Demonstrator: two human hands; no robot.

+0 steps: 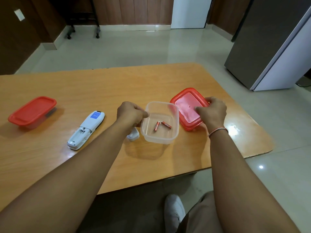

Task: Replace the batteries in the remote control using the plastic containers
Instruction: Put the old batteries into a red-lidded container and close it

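A clear plastic container [159, 137] sits open at the table's middle with two red batteries [161, 125] lying inside. My left hand [130, 113] grips its left rim. Just right of it, my right hand [211, 111] holds the red lid [186, 105], which is tilted with its far edge raised. The white remote [85, 130] lies face down to the left with its battery bay open and empty. Its white battery cover [133, 136] lies partly hidden under my left wrist. A second container with a red lid [32, 111] stands closed at far left.
The wooden table [101, 91] ends close to the right of the lid, at a rounded corner. A grey refrigerator [272, 44] stands on the floor beyond at the right. My knee and white shoe [175, 211] show below the near edge.
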